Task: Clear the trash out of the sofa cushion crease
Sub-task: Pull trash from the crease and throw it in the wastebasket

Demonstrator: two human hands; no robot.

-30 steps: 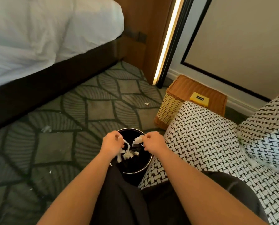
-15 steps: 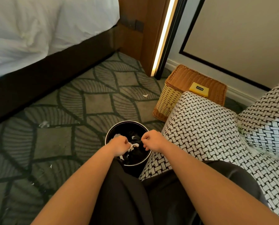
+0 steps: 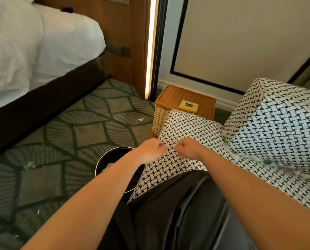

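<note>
The black-and-white woven sofa seat cushion (image 3: 190,127) meets the back cushion (image 3: 276,123) at a crease on the right. White and green scraps of trash (image 3: 269,164) lie along that crease. A black round bin (image 3: 105,159) stands on the carpet by the sofa's front corner, with pale scraps inside. My left hand (image 3: 148,148) and my right hand (image 3: 190,148) hover close together over the seat's front edge. Their fingers are loosely curled and hold nothing.
A wicker basket (image 3: 168,98) with a yellow pad (image 3: 188,105) on top stands beyond the sofa by the wall. A bed (image 3: 33,51) fills the upper left. Small white scraps (image 3: 140,119) lie scattered on the patterned carpet. My dark-trousered legs are at the bottom.
Both hands held white scraps over the bin, lowered into it, and have now come up and to the right over the seat cushion with nothing in them.
</note>
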